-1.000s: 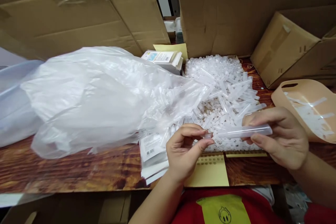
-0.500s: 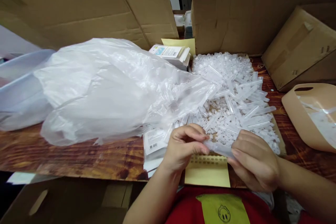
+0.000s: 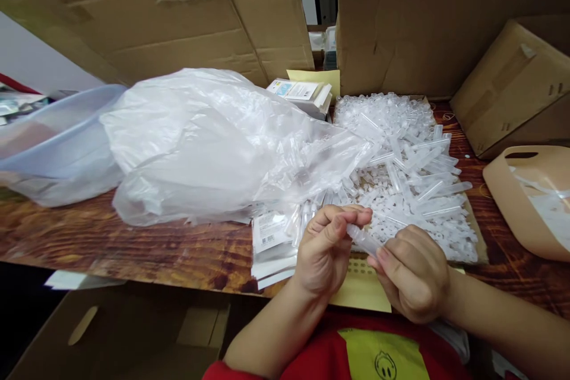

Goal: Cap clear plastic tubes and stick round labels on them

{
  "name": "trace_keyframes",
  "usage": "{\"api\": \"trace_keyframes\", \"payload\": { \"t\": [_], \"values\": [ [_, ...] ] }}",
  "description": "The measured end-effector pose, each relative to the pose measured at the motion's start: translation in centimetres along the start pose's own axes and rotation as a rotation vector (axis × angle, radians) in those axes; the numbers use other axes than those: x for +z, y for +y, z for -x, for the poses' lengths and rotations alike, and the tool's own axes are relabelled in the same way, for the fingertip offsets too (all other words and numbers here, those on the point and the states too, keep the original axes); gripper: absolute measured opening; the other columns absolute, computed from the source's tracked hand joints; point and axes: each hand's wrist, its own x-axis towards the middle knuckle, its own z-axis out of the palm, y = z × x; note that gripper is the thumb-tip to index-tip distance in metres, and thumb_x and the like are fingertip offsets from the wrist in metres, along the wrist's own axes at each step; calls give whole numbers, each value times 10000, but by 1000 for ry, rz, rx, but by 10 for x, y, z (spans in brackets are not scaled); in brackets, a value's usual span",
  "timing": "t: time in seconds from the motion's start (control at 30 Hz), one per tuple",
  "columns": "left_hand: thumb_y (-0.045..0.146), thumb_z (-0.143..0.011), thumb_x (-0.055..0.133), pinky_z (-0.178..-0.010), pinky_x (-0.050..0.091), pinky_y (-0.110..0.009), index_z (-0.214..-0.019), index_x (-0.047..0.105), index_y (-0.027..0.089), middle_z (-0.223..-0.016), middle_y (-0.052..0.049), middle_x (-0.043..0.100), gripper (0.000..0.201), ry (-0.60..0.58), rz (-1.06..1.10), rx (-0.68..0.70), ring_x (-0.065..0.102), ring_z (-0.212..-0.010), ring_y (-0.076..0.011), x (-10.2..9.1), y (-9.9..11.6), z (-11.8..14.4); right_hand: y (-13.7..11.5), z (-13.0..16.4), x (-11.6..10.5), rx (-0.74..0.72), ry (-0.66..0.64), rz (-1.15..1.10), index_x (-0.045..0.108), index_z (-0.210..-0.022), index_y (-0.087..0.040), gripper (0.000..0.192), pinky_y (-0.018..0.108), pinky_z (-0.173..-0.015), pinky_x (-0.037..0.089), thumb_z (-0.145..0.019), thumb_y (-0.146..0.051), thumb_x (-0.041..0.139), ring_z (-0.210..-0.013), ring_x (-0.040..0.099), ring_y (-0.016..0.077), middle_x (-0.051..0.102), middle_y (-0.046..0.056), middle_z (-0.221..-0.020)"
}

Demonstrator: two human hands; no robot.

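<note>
A translucent plastic tube point(image 3: 364, 241) is held between my two hands, slanting down to the right. My left hand point(image 3: 327, 249) has its fingers curled around the tube's upper left end, partly hiding it. At the lower right end, my right hand point(image 3: 412, 273) pinches the tube between thumb and bent fingers. Just beyond my hands lies a heap of similar clear tubes point(image 3: 427, 190) with many small white plastic pieces point(image 3: 378, 197). Beneath my hands is a yellow sheet point(image 3: 363, 294) with rows of round marks, partly covered.
A large clear plastic bag point(image 3: 200, 148) with tubes in it spreads across the wooden table point(image 3: 178, 255). Printed packets point(image 3: 271, 237) lie left of my hands. A bluish basin point(image 3: 66, 151) stands far left, a beige bin point(image 3: 507, 190) far right. Cardboard boxes point(image 3: 512, 89) stand behind.
The view has shifted left. My left thumb and fingers have changed position at the tube's end, and the tube tilts more steeply. My right hand keeps its grip.
</note>
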Motion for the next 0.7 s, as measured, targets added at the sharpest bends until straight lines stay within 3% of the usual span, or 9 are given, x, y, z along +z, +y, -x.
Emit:
{"api": "trace_keyframes", "payload": {
  "t": [0.1,0.17,0.27,0.33,0.4,0.5,0.57,0.63,0.7],
  "values": [
    [426,-728,920,-894,584,-283,-713,764,238,-760,2,760,245,-9,-30,29,753,-897,-157,2,-2,1,0,-2,2,-26,20,-15,532,-999,-166,153,331,-538,322,-903,-52,570,-601,453,168,537,10,-700],
    [422,-743,910,-907,589,-305,-721,755,244,-766,4,765,237,-27,-44,59,756,-898,-160,2,-4,2,-5,-2,1,36,22,-93,519,-1050,-176,200,330,-518,326,-901,-47,557,-583,447,169,520,-1,-696],
    [409,-779,887,-899,597,-287,-770,766,254,-786,11,786,198,-16,-22,80,767,-912,-152,1,-11,6,-20,1,5,349,8,-355,471,-1210,-203,309,328,-551,454,-937,-70,522,-656,555,181,579,24,-815],
    [453,-830,838,-861,606,-278,-853,779,255,-856,3,808,208,-10,-11,65,775,-886,-149,2,-16,8,-30,3,12,555,32,-467,430,-1305,-223,350,340,-683,561,-981,-112,503,-849,662,205,633,78,-1003],
    [535,-885,759,-879,611,-298,-945,782,239,-970,-30,820,303,-9,-37,49,780,-915,-165,3,-18,7,-30,2,20,573,36,-460,400,-1366,-222,354,361,-799,590,-1027,-163,483,-1009,681,226,644,113,-1125],
    [624,-936,650,-967,597,-326,-995,764,203,-1067,-73,809,440,46,-85,31,761,-1056,-196,1,-15,0,-8,-11,21,299,-149,-401,464,-1329,-150,286,376,-771,560,-1080,-286,431,-944,657,237,670,122,-1041],
    [640,-932,646,-860,621,-297,-996,739,199,-951,-58,798,455,119,-95,49,766,-935,-175,-3,-8,-7,19,-27,13,133,-336,-349,592,-1146,-137,297,375,-748,506,-1086,-370,419,-889,615,238,670,120,-968],
    [655,-900,679,-591,563,-213,-987,720,193,-697,4,689,472,152,-148,114,652,-593,-105,-8,-1,-12,51,-42,6,136,-485,-229,657,-958,-158,301,369,-766,453,-1075,-320,432,-868,578,230,656,96,-885],
    [670,-905,658,-410,376,-183,-1007,720,180,-545,57,490,504,104,-284,159,411,-414,-67,-13,1,-12,78,-50,7,315,-667,-1,687,-926,-134,257,376,-802,437,-1034,-239,478,-894,565,242,651,113,-866]
  ]
}}
